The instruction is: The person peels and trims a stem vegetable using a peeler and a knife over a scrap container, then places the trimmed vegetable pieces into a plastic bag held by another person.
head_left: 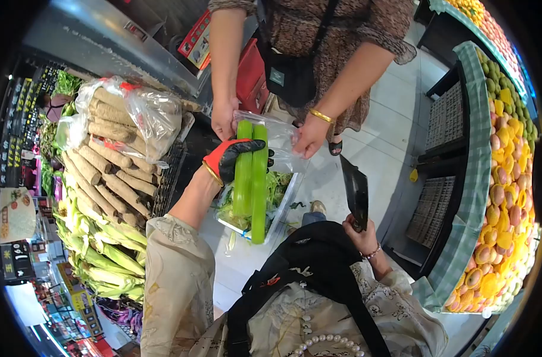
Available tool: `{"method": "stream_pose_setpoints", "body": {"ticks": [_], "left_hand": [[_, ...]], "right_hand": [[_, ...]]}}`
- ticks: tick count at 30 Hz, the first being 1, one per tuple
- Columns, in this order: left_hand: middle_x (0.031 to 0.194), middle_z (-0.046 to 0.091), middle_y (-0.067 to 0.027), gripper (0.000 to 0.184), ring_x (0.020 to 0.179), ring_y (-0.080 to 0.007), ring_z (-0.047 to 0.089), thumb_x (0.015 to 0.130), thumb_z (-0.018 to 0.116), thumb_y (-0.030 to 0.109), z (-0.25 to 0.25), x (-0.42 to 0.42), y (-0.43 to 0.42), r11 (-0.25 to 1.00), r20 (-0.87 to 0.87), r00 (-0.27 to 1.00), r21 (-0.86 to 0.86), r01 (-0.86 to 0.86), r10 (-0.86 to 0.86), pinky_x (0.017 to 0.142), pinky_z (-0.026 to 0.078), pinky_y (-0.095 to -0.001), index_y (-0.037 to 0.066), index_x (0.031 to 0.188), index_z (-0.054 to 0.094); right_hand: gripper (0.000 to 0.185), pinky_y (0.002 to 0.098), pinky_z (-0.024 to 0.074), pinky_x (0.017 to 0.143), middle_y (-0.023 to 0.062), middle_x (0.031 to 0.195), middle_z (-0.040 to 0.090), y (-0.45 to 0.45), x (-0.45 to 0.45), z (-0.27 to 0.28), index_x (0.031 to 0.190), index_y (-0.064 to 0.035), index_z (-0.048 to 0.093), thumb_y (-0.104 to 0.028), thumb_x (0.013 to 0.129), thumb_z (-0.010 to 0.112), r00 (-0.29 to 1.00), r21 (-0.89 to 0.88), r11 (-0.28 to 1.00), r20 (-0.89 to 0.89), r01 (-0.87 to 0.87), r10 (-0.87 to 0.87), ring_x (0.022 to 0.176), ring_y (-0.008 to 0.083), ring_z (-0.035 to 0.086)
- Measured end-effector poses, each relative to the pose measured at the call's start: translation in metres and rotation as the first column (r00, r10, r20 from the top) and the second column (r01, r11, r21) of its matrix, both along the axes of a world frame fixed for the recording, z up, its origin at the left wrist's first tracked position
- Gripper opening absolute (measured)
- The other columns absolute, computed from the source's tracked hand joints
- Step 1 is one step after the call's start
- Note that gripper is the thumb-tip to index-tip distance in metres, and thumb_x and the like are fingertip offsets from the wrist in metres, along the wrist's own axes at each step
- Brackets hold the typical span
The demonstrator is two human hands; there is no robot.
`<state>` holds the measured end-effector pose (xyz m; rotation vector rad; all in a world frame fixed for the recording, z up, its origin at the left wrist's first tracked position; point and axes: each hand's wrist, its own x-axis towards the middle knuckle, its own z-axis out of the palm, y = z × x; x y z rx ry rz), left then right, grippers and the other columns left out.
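Observation:
My left hand (229, 159), in a black and red glove, is wrapped round two long green stalks (259, 184). The stalks' upper ends are at the mouth of a clear plastic bag (283, 140), which another person's two hands hold on both sides. Under the stalks sits a white bin (276, 223) with leafy green trimmings. My right hand (363, 237) is bare and closed round the handle of a dark, broad-bladed knife (355, 190), its blade pointing up and away from me.
Brown roots (113, 184), partly under plastic, lie at the left above corn in husks (113, 256). A fruit display (500, 208) with a checked cloth edge runs along the right. The other person stands opposite, near a red container (251, 80).

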<state>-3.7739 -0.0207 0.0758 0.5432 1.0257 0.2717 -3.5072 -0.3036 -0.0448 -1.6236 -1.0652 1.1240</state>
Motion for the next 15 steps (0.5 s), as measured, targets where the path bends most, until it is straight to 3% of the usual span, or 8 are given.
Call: {"method": "stream_pose_setpoints", "body": {"ticks": [4, 7, 8, 15], "left_hand": [[0.088, 0.065, -0.0119, 0.019, 0.079, -0.025, 0.065, 0.085, 0.063, 0.015, -0.024, 0.01, -0.015, 0.991, -0.041, 0.995, -0.09, -0.094, 0.09, 0.073, 0.054, -0.0342, 0.003, 0.099, 0.061], [0.103, 0.064, -0.0138, 0.033, 0.092, -0.0257, 0.064, 0.089, 0.059, 0.021, -0.058, 0.003, 0.003, 0.995, -0.048, 0.995, -0.023, -0.092, 0.091, 0.081, 0.053, -0.0356, 0.002, 0.116, 0.056], [0.108, 0.063, -0.0127, 0.036, 0.091, -0.0254, 0.064, 0.093, 0.051, 0.023, -0.048, 0.015, 0.002, 0.989, -0.072, 0.986, 0.0, -0.151, 0.15, 0.081, 0.053, -0.0356, 0.003, 0.123, 0.053], [0.105, 0.063, -0.0131, 0.037, 0.089, -0.0257, 0.065, 0.094, 0.05, 0.025, -0.036, 0.063, 0.035, 0.985, -0.16, 0.973, -0.007, -0.171, 0.168, 0.075, 0.053, -0.0344, 0.003, 0.123, 0.052]], "right_hand": [[0.018, 0.024, 0.045, 0.061, 0.0006, 0.074, 0.058, -0.004, 0.007, -0.01, 0.088, -0.0021, 0.057, -0.006, 0.078, 0.071, 0.989, -0.063, 0.994, -0.114, 0.089, -0.096, 0.067, 0.0066, 0.053], [0.018, 0.0225, 0.0438, 0.061, -0.0015, 0.073, 0.056, -0.001, 0.011, -0.014, 0.087, -0.0026, 0.056, -0.007, 0.078, 0.071, 0.986, -0.079, 0.992, -0.127, 0.101, -0.111, 0.066, 0.005, 0.05], [0.018, 0.0222, 0.0434, 0.06, -0.0021, 0.073, 0.055, 0.0, 0.012, -0.013, 0.086, -0.0026, 0.056, -0.007, 0.079, 0.071, 0.985, -0.093, 0.991, -0.133, 0.101, -0.112, 0.066, 0.0047, 0.049], [0.017, 0.0216, 0.0407, 0.057, -0.0043, 0.069, 0.051, 0.007, 0.024, -0.015, 0.084, -0.0027, 0.055, -0.007, 0.079, 0.071, 0.958, -0.155, 0.981, -0.241, 0.118, -0.153, 0.063, 0.0037, 0.046]]}}
